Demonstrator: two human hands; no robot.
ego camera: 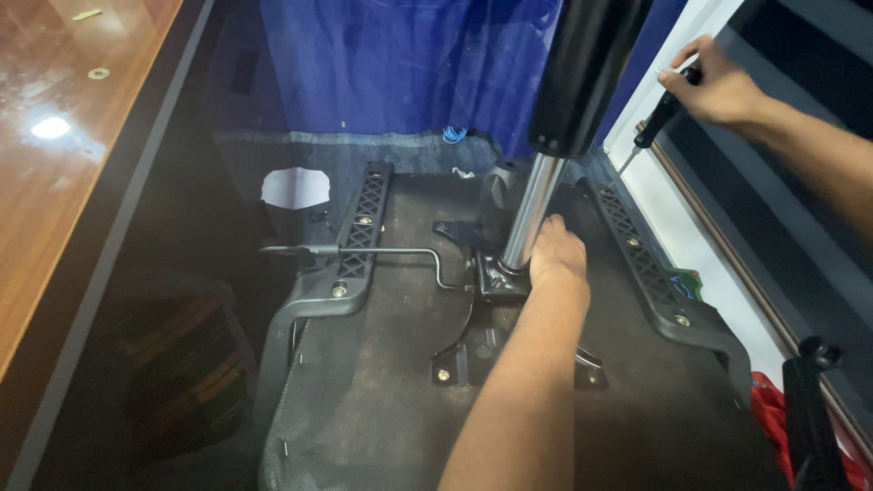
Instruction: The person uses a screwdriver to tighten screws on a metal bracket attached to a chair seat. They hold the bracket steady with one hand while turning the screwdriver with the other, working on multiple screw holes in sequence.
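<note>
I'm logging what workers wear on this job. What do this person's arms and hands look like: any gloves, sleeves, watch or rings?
Both hands are bare: no gloves on the left hand or the right hand. Both forearms are uncovered as far as the frame shows, with no sleeve in view. No watch, band or ring is visible.

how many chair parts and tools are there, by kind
Armrest brackets: 2, left and right
Gas cylinder: 1, left hand at its base
Mounting plate: 1
Lever rod: 1
Screwdriver: 1, in right hand
Total: 6
</note>
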